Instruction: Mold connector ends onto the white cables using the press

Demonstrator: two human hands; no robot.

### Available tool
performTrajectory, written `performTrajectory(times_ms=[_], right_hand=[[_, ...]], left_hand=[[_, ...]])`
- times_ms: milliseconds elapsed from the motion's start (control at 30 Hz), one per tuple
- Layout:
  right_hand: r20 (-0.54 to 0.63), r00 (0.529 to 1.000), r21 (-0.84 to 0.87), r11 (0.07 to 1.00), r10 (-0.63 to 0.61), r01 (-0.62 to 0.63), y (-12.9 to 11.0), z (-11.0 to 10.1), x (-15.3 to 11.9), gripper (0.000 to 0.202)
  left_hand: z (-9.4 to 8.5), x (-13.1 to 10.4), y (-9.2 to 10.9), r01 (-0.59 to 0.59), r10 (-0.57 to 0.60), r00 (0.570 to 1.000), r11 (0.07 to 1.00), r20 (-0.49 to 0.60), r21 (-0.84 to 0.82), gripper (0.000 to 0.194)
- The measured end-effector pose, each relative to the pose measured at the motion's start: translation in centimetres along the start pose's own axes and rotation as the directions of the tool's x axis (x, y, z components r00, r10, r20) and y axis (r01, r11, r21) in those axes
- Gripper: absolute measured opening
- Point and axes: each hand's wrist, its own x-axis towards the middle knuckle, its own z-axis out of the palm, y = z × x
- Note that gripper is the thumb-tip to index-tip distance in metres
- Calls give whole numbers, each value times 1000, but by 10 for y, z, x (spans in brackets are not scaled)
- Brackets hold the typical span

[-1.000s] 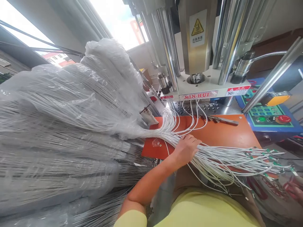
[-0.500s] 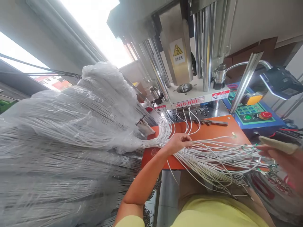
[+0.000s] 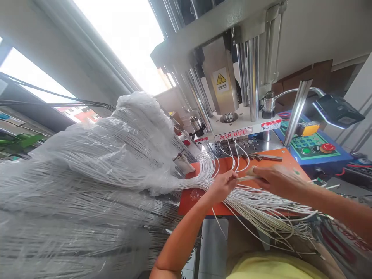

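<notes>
Many white cables (image 3: 261,207) lie in a loose bundle across the orange board (image 3: 192,201) and hang over its front edge. My left hand (image 3: 223,186) is closed in a pinch on a white cable above the bundle. To its right my right hand (image 3: 269,177), slightly blurred, is closed around the same stretch of cable, with pale coverings on its fingertips. Behind the hands, a few separate white cables run under the press plate (image 3: 234,133) marked MIN-HUI. Small green-ended connectors (image 3: 321,181) show at the bundle's right end.
A large plastic-wrapped bundle of cables (image 3: 116,155) fills the left side. Metal tools (image 3: 267,157) lie at the board's back edge. At the right are a blue control box (image 3: 319,155) with buttons, an upright metal post (image 3: 298,112) and a black lamp (image 3: 338,110).
My right hand has moved left from the cables' connector ends to beside my left hand and closed on a cable. My left hand stays pinched. The head view has shifted slightly.
</notes>
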Motion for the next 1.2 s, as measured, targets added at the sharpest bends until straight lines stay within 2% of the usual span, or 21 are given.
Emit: performTrajectory(times_ms=[100,200,267,333,367,433,500,533,567,633,700,733,833,900,967,1000,1067,1133,1200], right_hand=[[55,997,-138,989,-47,54,15,-9,-21,19],[94,996,-144,989,-6,20,40,-12,-39,16],[69,997,-159,987,-29,40,45,-11,-44,17],[19,996,-213,972,-92,94,37,-6,-42,18],[4,991,-239,962,-133,131,29,-1,-40,16],[21,975,-247,944,-219,218,10,9,-34,12],[57,963,-231,935,-262,268,-4,15,-29,9],[50,962,-250,929,-267,271,-7,14,-28,12],[4,966,-291,923,-260,249,-8,11,-28,19],[-156,963,-387,911,-219,144,-1,1,-31,48],[-334,934,-417,909,-128,-24,9,-8,-37,71],[-413,909,-397,910,-58,-122,14,-9,-41,75],[-569,804,-255,892,174,-374,27,4,-57,71],[-600,736,-135,867,313,-479,37,16,-67,62],[-585,688,52,866,430,-498,51,22,-73,53],[-553,682,181,868,479,-463,59,21,-74,50],[-454,715,468,825,532,-316,73,13,-69,49],[-336,801,686,711,496,-153,80,0,-57,52],[-228,899,780,622,374,-62,79,-10,-43,53]], left_hand=[[-3,-29,2,-49,55,996,994,-63,101,22],[-5,-54,-7,0,14,997,985,-78,172,26],[-1,-62,-11,36,-34,999,976,-10,214,24],[10,-61,-10,63,-83,991,980,102,186,18],[18,-58,-7,82,-102,980,989,172,122,19],[39,-46,1,162,-118,942,980,315,-116,37],[62,-30,7,269,-104,913,881,395,-389,48],[73,-23,8,305,-101,912,815,398,-493,49],[81,-16,9,316,-99,920,760,380,-568,48],[93,-7,8,272,-97,951,712,293,-647,46],[98,-2,8,206,-96,976,706,197,-678,44],[99,0,8,178,-102,983,705,150,-687,44],[104,4,8,150,-142,987,711,68,-687,43],[106,7,8,152,-155,986,725,56,-672,41],[105,8,9,169,-159,984,731,76,-661,40],[104,8,9,187,-161,982,731,101,-656,40],[102,8,10,241,-172,970,732,169,-638,40],[101,7,10,292,-188,955,740,231,-606,42],[102,8,10,331,-204,940,748,274,-576,46]])
